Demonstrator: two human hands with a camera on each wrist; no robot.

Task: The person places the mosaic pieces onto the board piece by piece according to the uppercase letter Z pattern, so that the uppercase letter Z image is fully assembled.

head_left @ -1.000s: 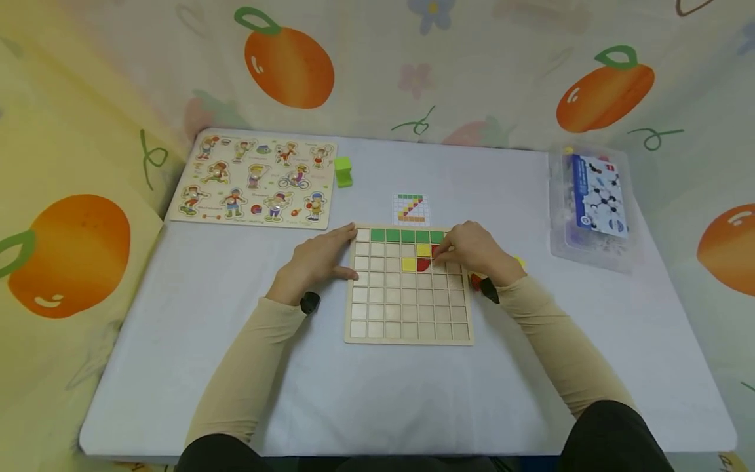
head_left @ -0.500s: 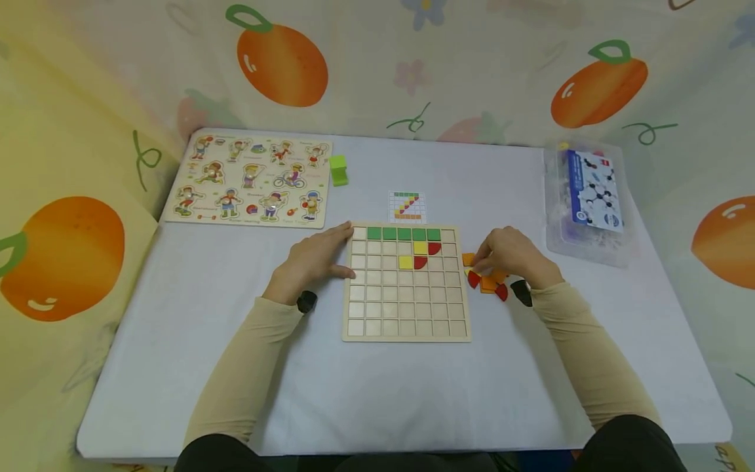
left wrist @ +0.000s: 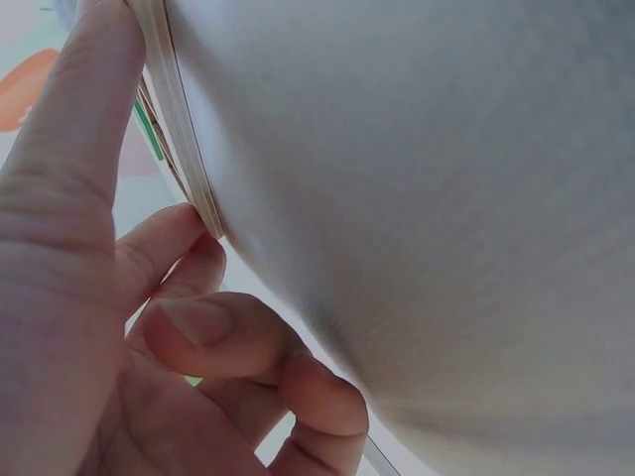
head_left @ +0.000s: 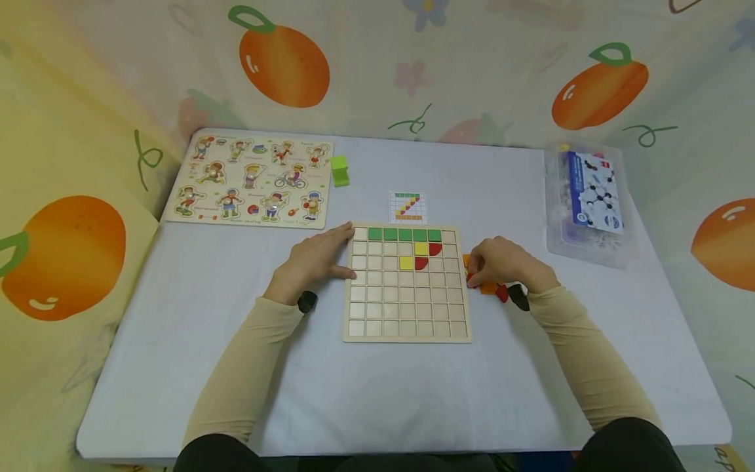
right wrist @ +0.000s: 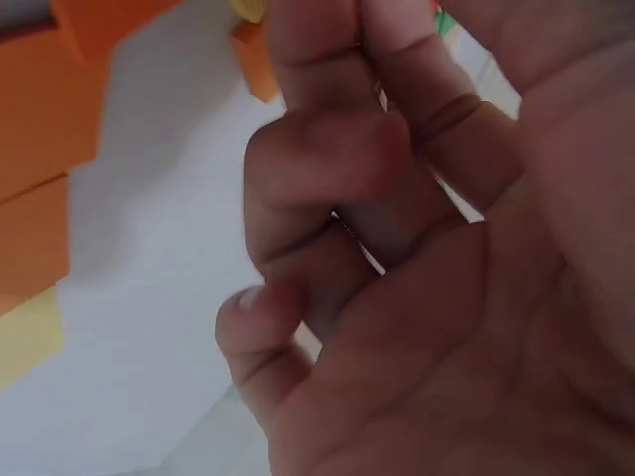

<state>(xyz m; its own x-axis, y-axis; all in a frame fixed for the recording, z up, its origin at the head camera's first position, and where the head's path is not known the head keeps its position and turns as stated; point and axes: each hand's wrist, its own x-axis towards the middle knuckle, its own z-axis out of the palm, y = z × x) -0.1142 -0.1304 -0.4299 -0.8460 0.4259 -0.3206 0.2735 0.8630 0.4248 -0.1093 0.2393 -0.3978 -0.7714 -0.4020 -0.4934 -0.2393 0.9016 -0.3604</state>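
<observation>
A wooden grid board lies flat on the table, with a row of green squares near its top edge. Below them sit two yellow squares and two red rounded pieces. My left hand rests against the board's left edge, thumb and fingertips spread along it; the left wrist view has the board's rim touching the fingers. To the right of the board, my right hand pinches a red rounded piece, mostly covered by the fingertips. Orange squares and another red piece lie beneath that hand.
A small pattern card lies just beyond the board. Further back are a picture puzzle board, a light green block and, at the right, a clear plastic box. Printed cloth hangs around the table.
My right hand has gone from the board to the loose pieces at the right and now pinches a red one. A red piece stays in the second row. The left hand keeps its place.
</observation>
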